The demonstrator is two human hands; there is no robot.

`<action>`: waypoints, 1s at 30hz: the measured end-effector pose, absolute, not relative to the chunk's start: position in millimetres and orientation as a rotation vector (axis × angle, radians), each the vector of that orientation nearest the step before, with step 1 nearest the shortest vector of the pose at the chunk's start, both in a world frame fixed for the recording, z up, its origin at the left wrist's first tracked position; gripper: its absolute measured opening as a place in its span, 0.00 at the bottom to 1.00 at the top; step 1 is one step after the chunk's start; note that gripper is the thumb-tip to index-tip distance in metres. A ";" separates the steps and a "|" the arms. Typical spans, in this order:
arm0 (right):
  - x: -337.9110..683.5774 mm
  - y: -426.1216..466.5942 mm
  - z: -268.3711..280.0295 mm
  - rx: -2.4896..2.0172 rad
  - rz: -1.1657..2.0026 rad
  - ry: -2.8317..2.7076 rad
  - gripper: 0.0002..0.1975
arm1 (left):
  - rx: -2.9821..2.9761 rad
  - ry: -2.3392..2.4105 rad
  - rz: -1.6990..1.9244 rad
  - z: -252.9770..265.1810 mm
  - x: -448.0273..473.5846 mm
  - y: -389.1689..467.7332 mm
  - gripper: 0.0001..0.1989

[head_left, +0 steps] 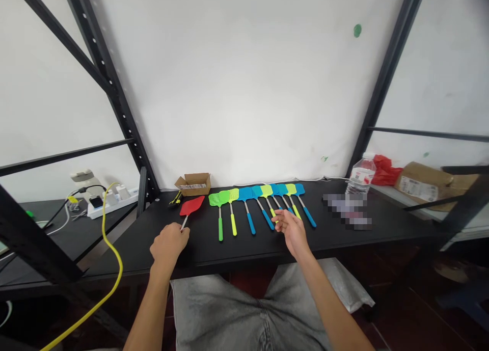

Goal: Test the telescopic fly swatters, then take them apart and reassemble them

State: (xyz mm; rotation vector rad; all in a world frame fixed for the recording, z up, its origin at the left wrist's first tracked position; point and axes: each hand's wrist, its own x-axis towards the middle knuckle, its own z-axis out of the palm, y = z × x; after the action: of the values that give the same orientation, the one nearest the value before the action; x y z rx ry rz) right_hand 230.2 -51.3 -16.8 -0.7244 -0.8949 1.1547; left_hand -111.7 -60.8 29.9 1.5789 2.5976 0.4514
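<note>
My left hand point(170, 245) is wrapped round the handle end of a red fly swatter point(191, 206), whose head points away from me, tilted to the right. To its right, several fly swatters lie in a row with their heads toward the wall: a green fly swatter point(220, 228), a yellow fly swatter point(234, 223), a blue fly swatter point(250, 223) and more blue and yellow ones, some heads overlapping. Palm partly up, my right hand point(292, 233) hovers over the right-hand handles, fingers loosely curved and apart, with nothing visible in them. It partly hides some handles.
A small open cardboard box point(194, 184) stands at the back left of the black table point(214, 257). On the right are a plastic bottle point(361, 175) and a blurred-out item point(347, 211). A yellow cable point(114, 285) hangs at the left, near a power strip point(114, 202).
</note>
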 end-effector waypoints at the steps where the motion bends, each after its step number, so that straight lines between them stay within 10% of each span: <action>1: 230.0 -51.2 -16.9 -0.726 1.154 -0.895 0.19 | 1.577 2.604 0.465 33.9 -111.4 -62.9 0.19; 30: 226.8 -54.4 -15.4 -0.692 1.267 -1.070 0.19 | 2.561 1.504 1.072 4.3 45.5 -87.7 0.16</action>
State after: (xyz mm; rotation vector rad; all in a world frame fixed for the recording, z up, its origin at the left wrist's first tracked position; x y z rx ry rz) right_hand 226.8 -54.4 -15.4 -0.6919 -1.0702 1.2668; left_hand 45.5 -87.7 4.3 2.5612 1.5037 1.0717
